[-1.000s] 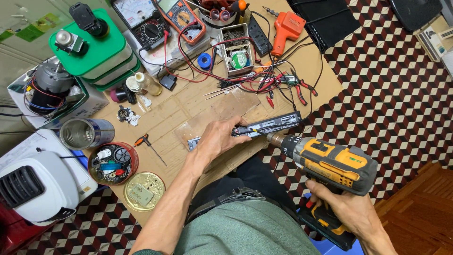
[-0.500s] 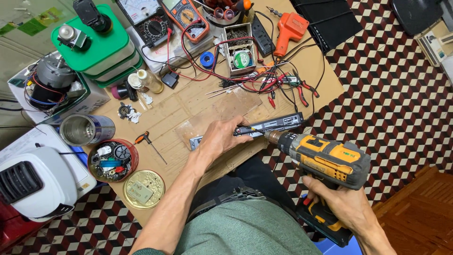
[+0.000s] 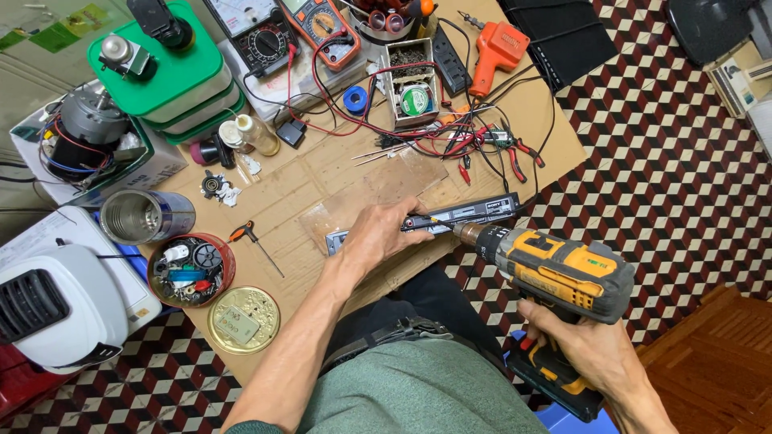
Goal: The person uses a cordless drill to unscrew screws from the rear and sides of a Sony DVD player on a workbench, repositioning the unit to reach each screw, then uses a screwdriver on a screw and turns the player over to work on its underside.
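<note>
**Drilling into a slim black device, pinned flat on cardboard**

Pressing down: left hand, fingers curled over the near end of the long black rectangular device, holding it against the brown cardboard work surface. Gripping: right hand, closed round the handle of the yellow-and-black cordless drill, chuck and bit aimed at the device just beside the left fingertips.

Best handled, by judgement: bit kept square and low, trigger eased gently, left fingers drawn back from the tip, device kept flat.

Edges and room: device lying close to the near right edge of the cardboard, checkered floor directly beyond. Open room only on the drill side, over the floor. Crowded ahead: tangle of red and black test leads. To the left, well apart: small orange-handled screwdriver, round red tin of small parts.
</note>
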